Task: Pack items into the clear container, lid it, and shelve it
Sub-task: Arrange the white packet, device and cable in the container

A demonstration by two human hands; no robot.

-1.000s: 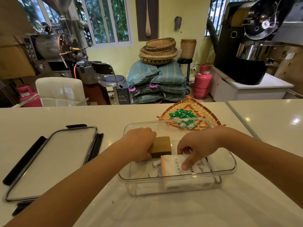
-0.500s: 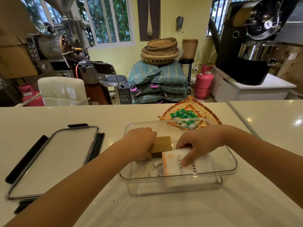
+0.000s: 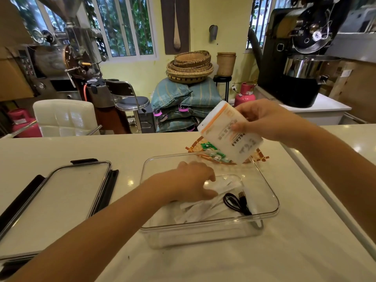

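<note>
The right hand (image 3: 266, 119) is gripping a white packet (image 3: 230, 133) above the clear container (image 3: 272, 196), hiding part of a woven tray (image 3: 262, 156). The left hand (image 3: 191, 182) is resting inside on white sachets (image 3: 203, 210), fingers loosely curled, beside a black cable (image 3: 237, 202). The lid (image 3: 61, 192) is lying left.

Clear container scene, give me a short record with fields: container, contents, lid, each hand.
container: clear rectangular plastic container, open, on white counter
contents: white paper sachets, black USB cable
lid: clear black-latched lid, flat on the counter left of the container
left hand: inside the container, on the sachets
right hand: holds white-and-orange packet above the container
</note>
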